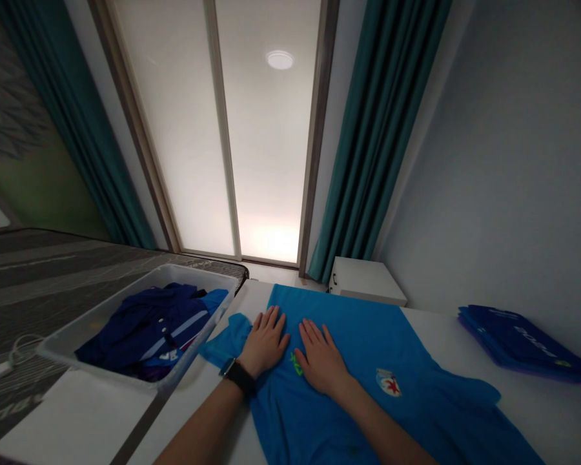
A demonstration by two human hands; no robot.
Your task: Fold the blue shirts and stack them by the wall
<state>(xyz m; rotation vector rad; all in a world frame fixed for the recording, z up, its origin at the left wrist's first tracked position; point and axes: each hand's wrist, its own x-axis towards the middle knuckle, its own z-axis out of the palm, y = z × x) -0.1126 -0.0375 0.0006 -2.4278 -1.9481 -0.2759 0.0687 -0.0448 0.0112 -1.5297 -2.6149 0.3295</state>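
Note:
A bright blue short-sleeved shirt (363, 329) lies spread over the white table, with a green mark and a red-and-white badge on its front. My left hand (265, 342), a dark watch on its wrist, rests flat on the shirt near the left sleeve. Its fingers are stretched out. My right hand (319, 358) lies flat beside it, partly over the green mark, fingers extended. Neither hand grips anything. The shirt's near part runs out of the bottom of the view.
Left of the shirt stands a translucent plastic bin (58, 345) with dark blue clothes (150, 323) inside. A folded stack of blue garments (523, 342) lies on the table (445, 323) at right. Behind are a white cabinet (363, 281) and teal curtains (368, 161).

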